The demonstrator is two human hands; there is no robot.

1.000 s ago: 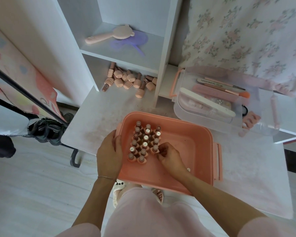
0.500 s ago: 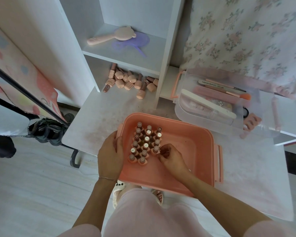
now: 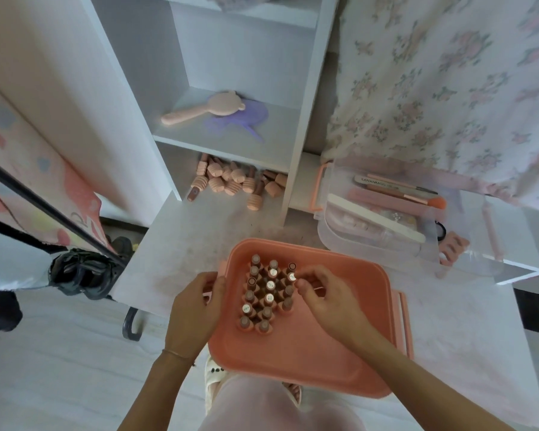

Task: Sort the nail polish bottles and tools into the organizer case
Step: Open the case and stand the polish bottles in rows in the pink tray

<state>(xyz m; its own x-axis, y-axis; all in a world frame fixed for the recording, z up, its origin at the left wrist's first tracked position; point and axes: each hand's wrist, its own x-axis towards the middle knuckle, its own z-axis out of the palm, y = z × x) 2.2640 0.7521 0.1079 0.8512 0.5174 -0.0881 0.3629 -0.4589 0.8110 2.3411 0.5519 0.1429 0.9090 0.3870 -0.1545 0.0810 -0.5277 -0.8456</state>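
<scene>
- The pink organizer case (image 3: 349,346) sits on the white worktop (image 3: 181,244), its near edge overhanging toward the person.
- The left hand (image 3: 193,312) grips the case's left rim, fingers curled over the edge, thumb on the outside.
- Upright nail polish bottles (image 3: 266,297) stand packed in rows in the left part of the case, touching one another.
- The right hand (image 3: 324,293) reaches into the case at the right side of the cluster; its curled fingertips (image 3: 302,286) are at a bottle in the right-hand row, but whether they pinch it I cannot tell.
- More nail polish bottles lie in a loose pile (image 3: 234,181) under the lower shelf, at the back of the worktop, well apart from the case.
- A clear tray (image 3: 377,219) stands behind and to the right of the case, holding a white nail file (image 3: 374,217), an orange-tipped brush (image 3: 417,199) and other tools.
- A pink toe separator (image 3: 451,247) lies just beside the tray's right end.
- On the shelf above lie a pink hand mirror (image 3: 206,112) and a purple comb (image 3: 243,119), overlapping.
</scene>
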